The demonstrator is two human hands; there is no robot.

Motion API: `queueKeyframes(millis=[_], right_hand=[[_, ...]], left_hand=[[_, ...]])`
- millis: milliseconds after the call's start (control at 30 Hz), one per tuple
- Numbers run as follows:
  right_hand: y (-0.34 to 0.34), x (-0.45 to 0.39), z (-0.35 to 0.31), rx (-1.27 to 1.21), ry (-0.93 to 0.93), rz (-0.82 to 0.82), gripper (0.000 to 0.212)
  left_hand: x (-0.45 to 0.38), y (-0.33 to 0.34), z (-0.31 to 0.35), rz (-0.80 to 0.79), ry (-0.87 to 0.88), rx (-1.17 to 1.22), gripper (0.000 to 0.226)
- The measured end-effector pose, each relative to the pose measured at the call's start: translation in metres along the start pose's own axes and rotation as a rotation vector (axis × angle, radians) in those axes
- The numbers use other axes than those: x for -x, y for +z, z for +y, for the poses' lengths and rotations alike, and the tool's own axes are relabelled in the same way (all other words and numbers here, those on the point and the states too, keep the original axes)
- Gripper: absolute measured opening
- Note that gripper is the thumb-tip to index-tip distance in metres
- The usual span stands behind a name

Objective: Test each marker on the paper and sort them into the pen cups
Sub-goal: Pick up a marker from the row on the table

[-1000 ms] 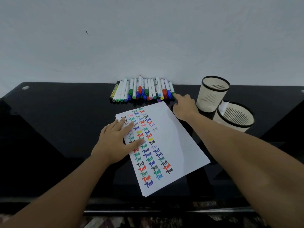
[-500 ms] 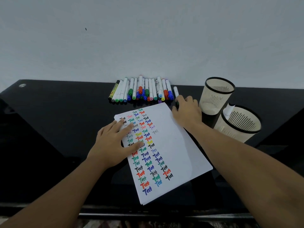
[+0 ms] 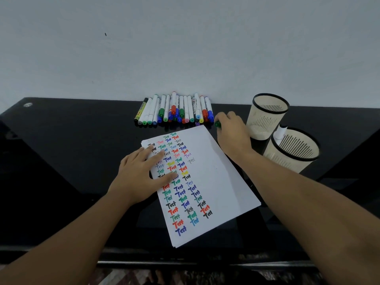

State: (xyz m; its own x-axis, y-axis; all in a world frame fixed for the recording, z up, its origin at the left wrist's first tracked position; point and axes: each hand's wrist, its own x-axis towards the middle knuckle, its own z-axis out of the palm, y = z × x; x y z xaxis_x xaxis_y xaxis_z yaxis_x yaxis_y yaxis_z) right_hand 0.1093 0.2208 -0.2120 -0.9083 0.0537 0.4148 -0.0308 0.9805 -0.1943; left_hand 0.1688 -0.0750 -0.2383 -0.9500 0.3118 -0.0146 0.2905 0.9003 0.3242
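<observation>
A plain pale grey-white wall (image 3: 185, 48) stands beyond the hands, bearing one small dark speck (image 3: 105, 34). A glossy black table (image 3: 72, 151) lies under the hands. Patterned flooring (image 3: 127, 277) shows below the table's near edge.

Place: a plain desk spot, home or small office (I cannot tell which).
Desk: I sit at a glossy black desk (image 3: 67, 153) pushed against the wall, with a round fitting (image 3: 27, 104) near its far left corner.
Wall: a bare pale wall (image 3: 185, 48) with one small dark speck.
Stationery: a row of markers (image 3: 174, 110) along the back edge, two slotted cream pen cups (image 3: 267, 116) with black rims to my right, and a sheet of paper (image 3: 216, 182) covered in coloured test words.
Floor: a patterned surface (image 3: 131, 278) shows below the desk's near edge (blurred).
</observation>
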Motion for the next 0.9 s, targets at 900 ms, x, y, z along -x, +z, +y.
queueKeyframes(millis=[900], right_hand=[[-0.018, 0.055, -0.083, 0.033, -0.552, -0.506, 0.029]], left_hand=[[0.009, 0.008, -0.003, 0.426, 0.292, 0.048, 0.047]])
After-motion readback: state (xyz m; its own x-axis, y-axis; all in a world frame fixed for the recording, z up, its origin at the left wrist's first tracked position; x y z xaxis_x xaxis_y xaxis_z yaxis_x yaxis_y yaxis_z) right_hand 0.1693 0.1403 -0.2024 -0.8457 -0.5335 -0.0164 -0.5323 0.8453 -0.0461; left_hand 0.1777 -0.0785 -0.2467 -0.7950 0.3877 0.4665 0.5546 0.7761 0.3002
